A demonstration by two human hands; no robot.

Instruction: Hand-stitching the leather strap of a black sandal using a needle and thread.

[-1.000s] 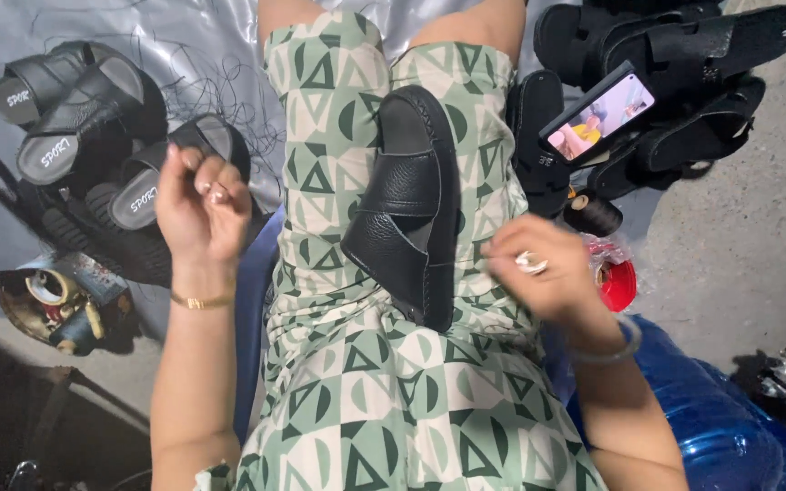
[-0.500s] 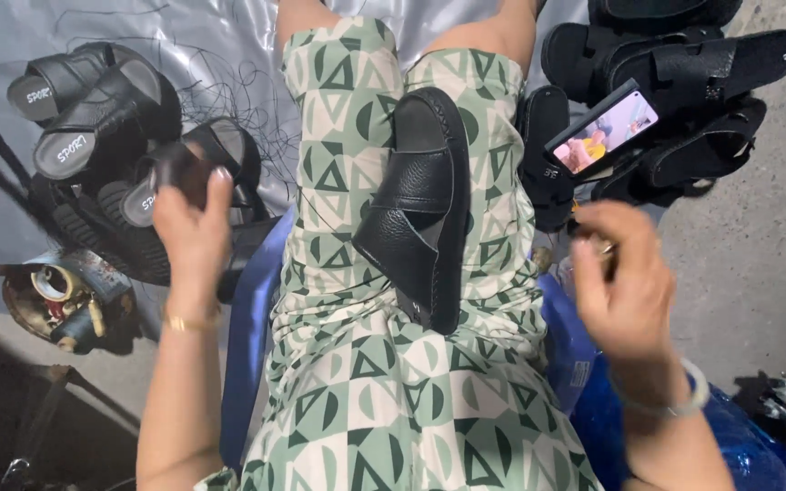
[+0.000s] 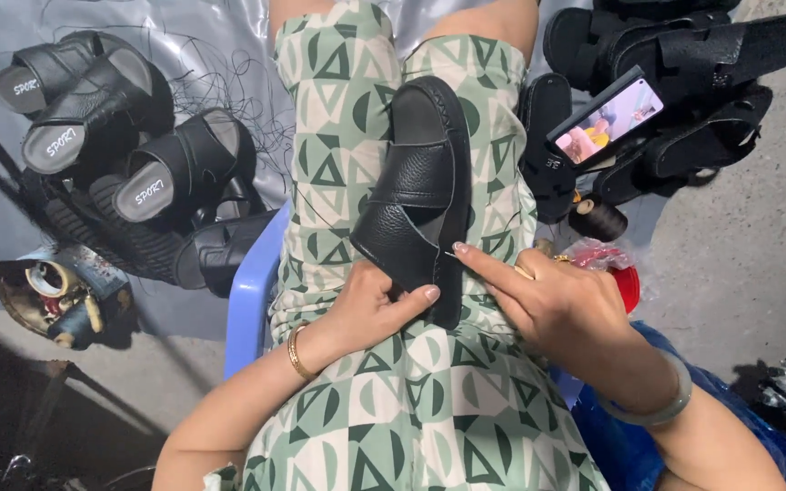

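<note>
head view. black leather sandal (image 3: 420,186) lies lengthwise on my lap, on the green-and-cream patterned dress (image 3: 338,164), heel end toward me, toe end toward my knees. crossed straps face up.

my left hand (image 3: 370,309) is clenched around the heel end from below, thumb (image 3: 416,300) laid across the sole edge. gold bangle (image 3: 297,353) on that wrist. my right hand (image 3: 561,305) is grasping nothing that i can see; index fingertip (image 3: 461,248) touches the sandal's right edge, the other fingers half curled. a small pale object may sit between them, too hidden to tell. jade-coloured bangle (image 3: 657,409) on that wrist.

around: pile of finished black sandals (image 3: 111,155) on the grey sheet (image 3: 202,55) at my left; more black sandals (image 3: 684,64) at my right, a phone (image 3: 607,116) with lit screen propped on them. dark thread spool (image 3: 598,220) just beside my right thigh, a red lid (image 3: 628,286) near my right hand. blue plastic stool edge (image 3: 252,291) under me. tin of odds and ends (image 3: 47,295) on the floor at left.

judgement: step in hand looks like working the sole edge. keep the left grip firm so the sandal does not roll on the cloth; guide with the right fingertip along the seam, close to the edge.
</note>
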